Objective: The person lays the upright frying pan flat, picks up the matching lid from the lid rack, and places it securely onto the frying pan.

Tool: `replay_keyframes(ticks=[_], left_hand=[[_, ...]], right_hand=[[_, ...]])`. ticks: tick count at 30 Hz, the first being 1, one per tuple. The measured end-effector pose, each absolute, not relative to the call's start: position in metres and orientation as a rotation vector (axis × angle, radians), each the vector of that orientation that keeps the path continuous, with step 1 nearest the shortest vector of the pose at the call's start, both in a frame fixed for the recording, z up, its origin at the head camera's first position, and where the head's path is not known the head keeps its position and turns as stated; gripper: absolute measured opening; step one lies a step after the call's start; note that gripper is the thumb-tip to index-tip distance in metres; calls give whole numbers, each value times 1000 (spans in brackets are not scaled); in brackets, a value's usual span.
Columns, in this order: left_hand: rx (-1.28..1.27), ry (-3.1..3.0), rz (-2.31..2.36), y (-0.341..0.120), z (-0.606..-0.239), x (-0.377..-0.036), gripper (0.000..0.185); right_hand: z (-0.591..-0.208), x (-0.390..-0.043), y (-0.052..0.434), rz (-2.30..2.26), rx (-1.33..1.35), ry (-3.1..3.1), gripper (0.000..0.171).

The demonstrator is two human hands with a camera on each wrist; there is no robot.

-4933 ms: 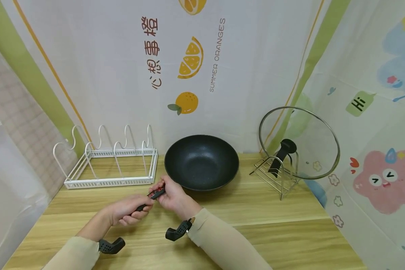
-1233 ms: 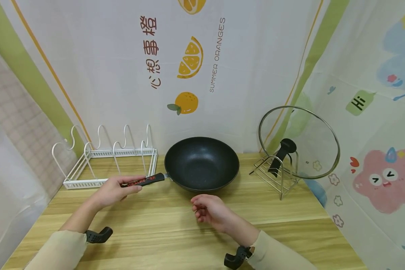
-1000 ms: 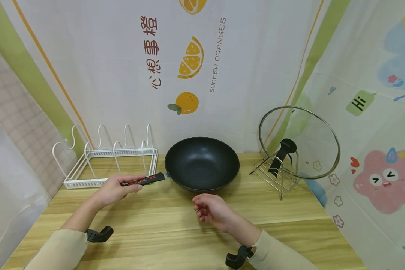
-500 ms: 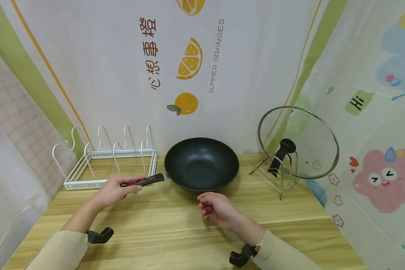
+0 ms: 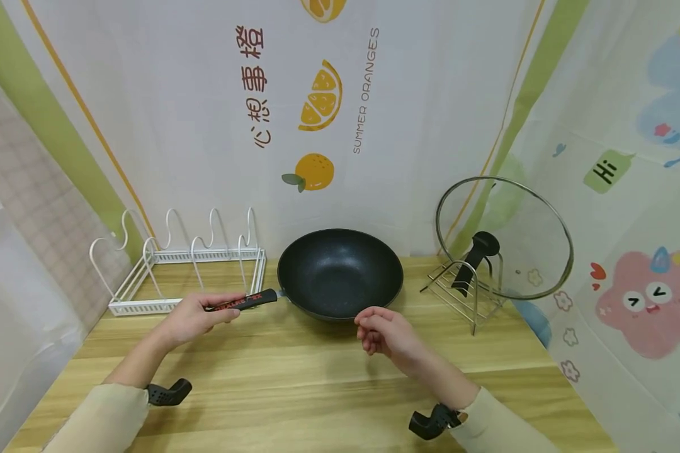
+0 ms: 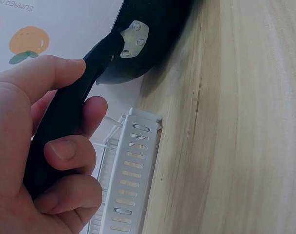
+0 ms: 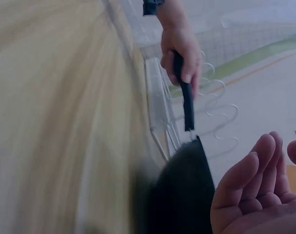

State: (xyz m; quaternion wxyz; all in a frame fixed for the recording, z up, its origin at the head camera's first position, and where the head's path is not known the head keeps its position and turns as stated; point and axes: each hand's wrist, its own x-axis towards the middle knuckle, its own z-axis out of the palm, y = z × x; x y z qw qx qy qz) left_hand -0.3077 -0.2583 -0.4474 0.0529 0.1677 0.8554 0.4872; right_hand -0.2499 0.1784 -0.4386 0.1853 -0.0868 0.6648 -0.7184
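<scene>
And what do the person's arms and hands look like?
The left hand and right hand wear no gloves. The left sleeve and right sleeve are plain pale beige. At each one's edge sits a black, elbow-shaped device; the left one shows small holes.

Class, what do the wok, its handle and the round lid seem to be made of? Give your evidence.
Wok: probably metal with a dark, satiny coating; soft highlights show inside.
Handle: probably matte black plastic; smooth, moulded-looking curve.
Lid: clear glass or plastic, since the green stripe shows through; shiny rim suggests metal.
</scene>
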Motion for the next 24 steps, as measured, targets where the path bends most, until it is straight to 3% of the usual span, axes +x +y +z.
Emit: replay_keyframes(ticks=[14,24], left_hand=[[491,2568,1508,-259,-446,-309,48],[499,2552,1522,-260,-447,-308,47]], right_hand=[[-400,-281,256,-2107,-86,2416,14],[-397,-292,307,-1900,247,2938,35]])
